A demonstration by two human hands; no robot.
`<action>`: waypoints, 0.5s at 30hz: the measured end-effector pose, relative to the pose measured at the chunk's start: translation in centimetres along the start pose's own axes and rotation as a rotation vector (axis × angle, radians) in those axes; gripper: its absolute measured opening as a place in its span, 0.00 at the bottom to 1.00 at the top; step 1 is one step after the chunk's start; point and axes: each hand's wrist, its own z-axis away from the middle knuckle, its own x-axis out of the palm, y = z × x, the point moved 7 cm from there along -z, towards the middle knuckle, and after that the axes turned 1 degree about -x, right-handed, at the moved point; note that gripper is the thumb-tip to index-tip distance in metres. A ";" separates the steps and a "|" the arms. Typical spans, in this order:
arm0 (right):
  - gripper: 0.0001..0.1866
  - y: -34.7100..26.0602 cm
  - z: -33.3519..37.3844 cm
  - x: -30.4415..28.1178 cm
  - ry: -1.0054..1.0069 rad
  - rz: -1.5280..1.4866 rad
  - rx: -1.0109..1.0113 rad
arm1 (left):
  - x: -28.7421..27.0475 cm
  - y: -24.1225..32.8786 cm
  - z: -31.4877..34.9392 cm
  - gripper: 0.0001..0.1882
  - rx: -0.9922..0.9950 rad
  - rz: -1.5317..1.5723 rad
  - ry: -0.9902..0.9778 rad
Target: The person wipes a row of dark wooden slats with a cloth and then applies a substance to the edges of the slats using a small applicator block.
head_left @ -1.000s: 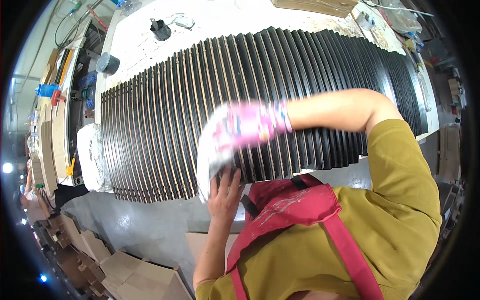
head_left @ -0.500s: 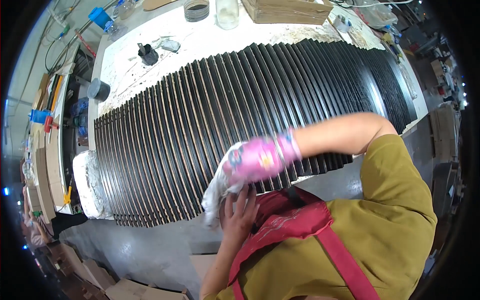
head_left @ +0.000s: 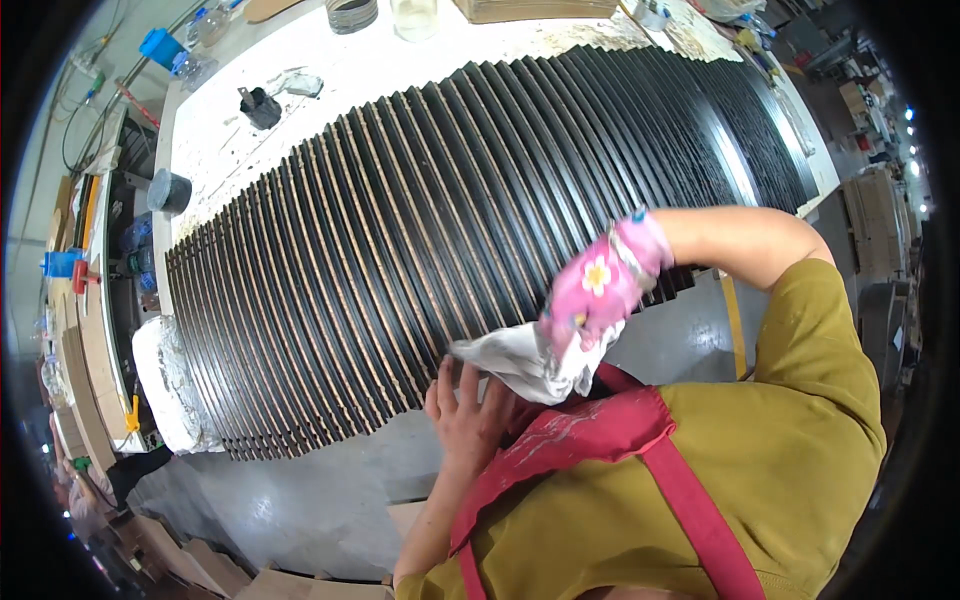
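A long black accordion-like bellows [head_left: 400, 230] with tan-edged folds spreads across the table in front of me. My right hand [head_left: 595, 300], in a pink flowered glove, is closed on a crumpled white cloth [head_left: 535, 368] at the bellows' near edge. Beside the cloth's left end, my left hand [head_left: 468, 425] is bare, its fingers spread at the ends of the folds. The cloth and the red apron partly cover that hand's right side.
A wrapped white block [head_left: 165, 390] stands against the bellows' left end. On the white table [head_left: 215, 135] behind are a small black pot [head_left: 260, 108] and a clear jar [head_left: 415, 18]. A dark grey cup [head_left: 169, 191] sits at the left edge, with a cardboard box [head_left: 535, 8] at the back.
My right hand has swung to the right with the cloth, off the left hand. The left hand's fingers have spread more. The whole view has shifted slightly.
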 end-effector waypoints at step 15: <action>0.13 16.1 10.2 -19.5 1.023 0.192 0.784 | 0.6 4.4 -4.6 0.31 0.130 -0.054 -0.193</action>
